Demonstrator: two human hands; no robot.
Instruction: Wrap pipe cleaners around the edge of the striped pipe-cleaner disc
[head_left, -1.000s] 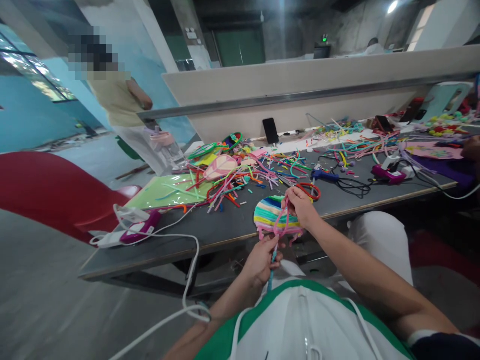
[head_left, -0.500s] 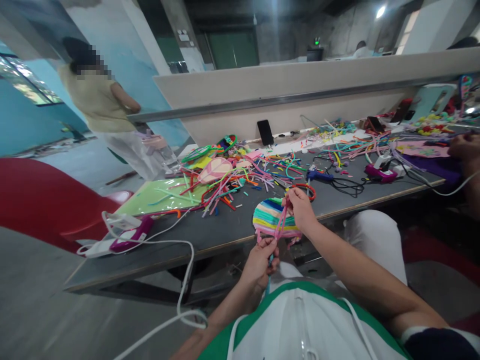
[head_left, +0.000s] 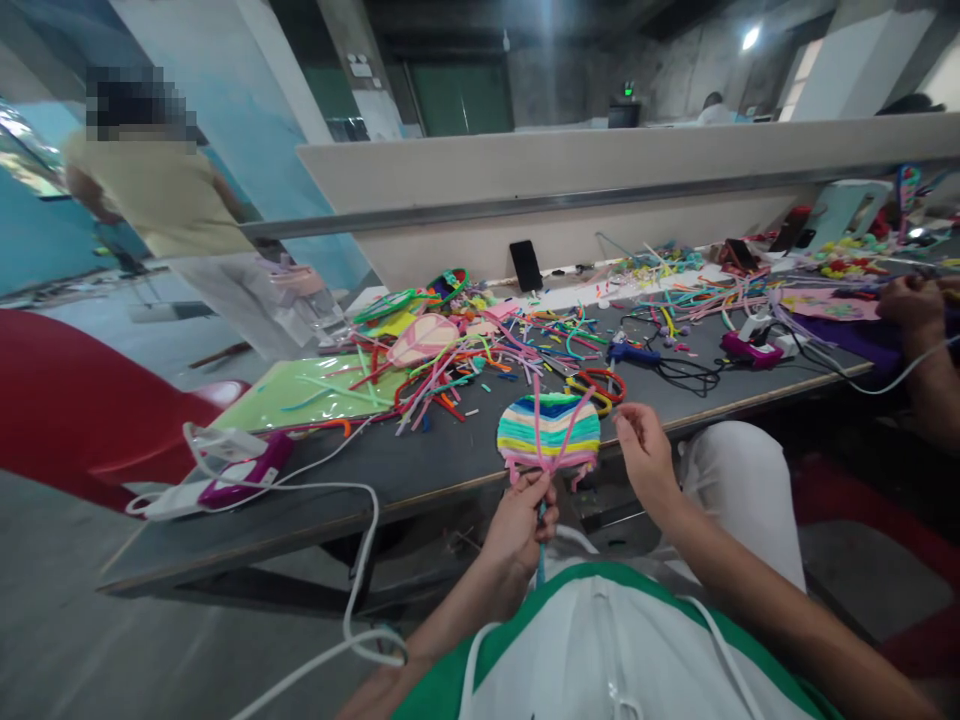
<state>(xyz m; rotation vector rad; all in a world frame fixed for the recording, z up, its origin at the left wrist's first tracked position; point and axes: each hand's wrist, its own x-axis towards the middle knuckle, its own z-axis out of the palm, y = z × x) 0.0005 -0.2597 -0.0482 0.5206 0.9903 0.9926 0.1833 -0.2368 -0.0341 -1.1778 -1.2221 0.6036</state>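
Observation:
My left hand (head_left: pixel 525 515) is closed around the lower end of a pink pipe cleaner (head_left: pixel 538 425), whose two free ends stand up in a V. A teal pipe-cleaner strand (head_left: pixel 541 565) hangs below the same fingers. Behind the V, a rounded striped piece (head_left: pixel 517 425) of blue, cream, teal, yellow and pink lies at the table's front edge. My right hand (head_left: pixel 646 455) is off to the right, fingers loosely bent and apart, holding nothing. Beyond it rest red and yellow pipe-cleaner loops (head_left: pixel 619 385).
Loose pipe cleaners (head_left: pixel 450 385) cover the grey table (head_left: pixel 315 505). A blue glue gun (head_left: pixel 634 353) with a black cord, a phone (head_left: pixel 526 266) and a purple power strip (head_left: pixel 247 478) lie around. A white cable crosses the front left. Another person's hand (head_left: pixel 911 300) is at right.
My right hand has let go of the pink pipe cleaner and moved right. The pipe cleaner's ends have spread apart into a V. My left hand keeps its hold.

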